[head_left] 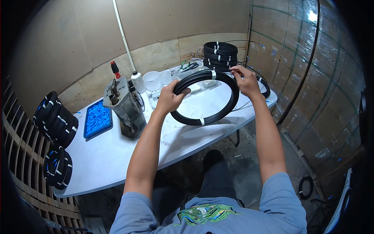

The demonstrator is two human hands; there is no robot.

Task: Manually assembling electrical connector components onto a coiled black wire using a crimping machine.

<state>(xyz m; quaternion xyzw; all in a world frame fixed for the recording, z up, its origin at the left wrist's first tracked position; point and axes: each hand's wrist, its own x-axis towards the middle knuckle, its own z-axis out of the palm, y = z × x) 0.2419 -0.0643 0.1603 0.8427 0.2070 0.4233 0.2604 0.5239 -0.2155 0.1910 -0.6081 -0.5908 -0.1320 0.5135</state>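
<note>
The left hand (171,97) is closed around the upper left of the coil (194,79), thumb inside the ring. The right hand (246,81) is at the coil's upper right, thumb and fingers drawn close together; whether they pinch anything cannot be told. The coil is between the hands, over the table (156,160), its opening tilted up toward the person and its longer visible span running left to right. Beyond the right hand stands a coil stack (220,54).
</note>
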